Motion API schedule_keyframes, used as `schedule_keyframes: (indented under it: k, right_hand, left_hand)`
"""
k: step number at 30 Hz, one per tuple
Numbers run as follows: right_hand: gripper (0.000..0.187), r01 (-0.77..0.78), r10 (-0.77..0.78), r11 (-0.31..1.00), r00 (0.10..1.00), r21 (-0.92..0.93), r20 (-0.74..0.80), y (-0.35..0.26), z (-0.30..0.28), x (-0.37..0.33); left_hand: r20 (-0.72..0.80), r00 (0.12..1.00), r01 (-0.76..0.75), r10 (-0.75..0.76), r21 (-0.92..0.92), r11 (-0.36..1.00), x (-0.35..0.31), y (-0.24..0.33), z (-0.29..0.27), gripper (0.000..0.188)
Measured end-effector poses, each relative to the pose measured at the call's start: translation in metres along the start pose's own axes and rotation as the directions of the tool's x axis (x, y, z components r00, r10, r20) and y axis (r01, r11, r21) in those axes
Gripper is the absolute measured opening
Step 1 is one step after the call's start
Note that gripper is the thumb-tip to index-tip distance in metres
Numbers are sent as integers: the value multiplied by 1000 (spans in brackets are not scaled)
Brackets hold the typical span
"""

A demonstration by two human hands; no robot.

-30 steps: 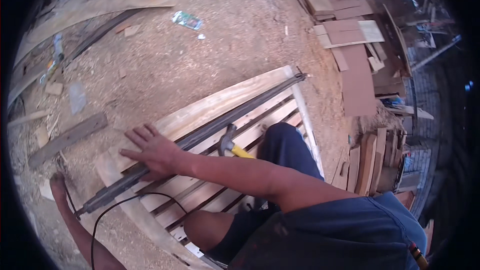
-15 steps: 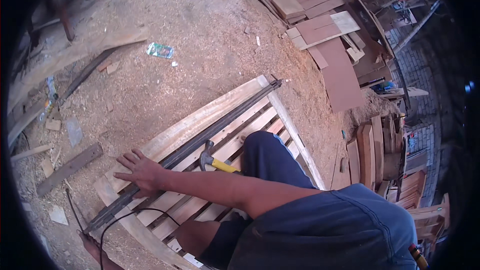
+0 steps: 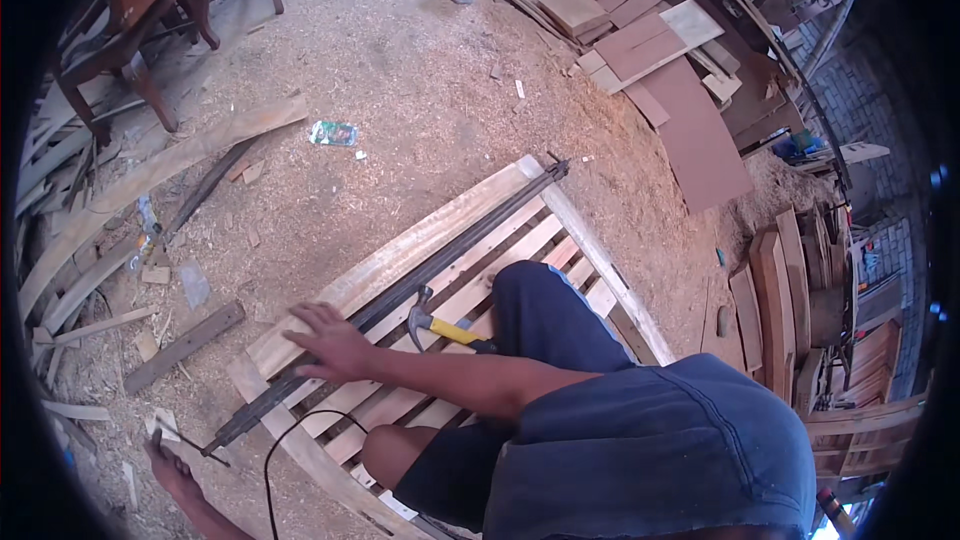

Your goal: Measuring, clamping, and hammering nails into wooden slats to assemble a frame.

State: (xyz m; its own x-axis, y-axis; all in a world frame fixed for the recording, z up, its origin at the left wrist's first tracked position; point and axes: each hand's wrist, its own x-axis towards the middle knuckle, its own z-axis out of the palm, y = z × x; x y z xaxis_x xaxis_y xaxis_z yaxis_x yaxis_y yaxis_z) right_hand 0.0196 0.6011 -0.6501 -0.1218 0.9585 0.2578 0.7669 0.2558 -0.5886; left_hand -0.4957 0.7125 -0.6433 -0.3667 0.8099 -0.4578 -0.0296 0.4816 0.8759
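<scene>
A long dark metal bar clamp (image 3: 400,312) lies along one side of a slatted wooden frame (image 3: 628,305). My right hand (image 3: 338,345) rests with spread fingers on the clamp bar and the pale side board (image 3: 420,230). At the lower left, my left hand (image 3: 172,470) has its fingers closed around the end of the clamp's thin handle (image 3: 185,439), just beyond the frame's corner. A claw hammer (image 3: 445,329) with a yellow grip lies on the slats beside my bent knee (image 3: 525,295). My other knee is also over the slats.
A black cable (image 3: 268,470) loops over the frame's near end. Loose boards (image 3: 185,345) and offcuts lie on the shavings-covered floor at left. Dark wooden furniture (image 3: 140,90) stands far left; stacked planks (image 3: 690,130) line the right. A plastic packet (image 3: 333,133) lies beyond the frame.
The view has shifted, so the scene sits farther right. The clamp's handle has turned to a different angle, and my left hand has come up onto its end. My right hand stays on the bar.
</scene>
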Motion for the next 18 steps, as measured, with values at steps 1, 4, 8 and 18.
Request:
schedule_keyframes:
  k: [1, 4, 8, 18]
  right_hand:
    - [77, -40, 40, 999, 999, 9, -14, -6, -12, -12]
    - [74, -78, 97, 978, 991, -192, 90, 52, -84, -61]
    - [62, -148, 225, 943, 943, -297, 244, 145, -175, -66]
    - [41, 66, -27, 984, 973, -163, 231, 248, -278, -107]
  left_hand:
    - [-4, 1000, -21, 21, 56, 998, -10, 25, 10, 52]
    - [75, 996, -47, 39, 115, 992, -66, 38, 65, 43]
    - [-26, 897, -356, 440, 546, 759, -107, -35, 11, 32]
    - [284, 957, -289, 61, 914, 286, -608, -82, 196, 32]
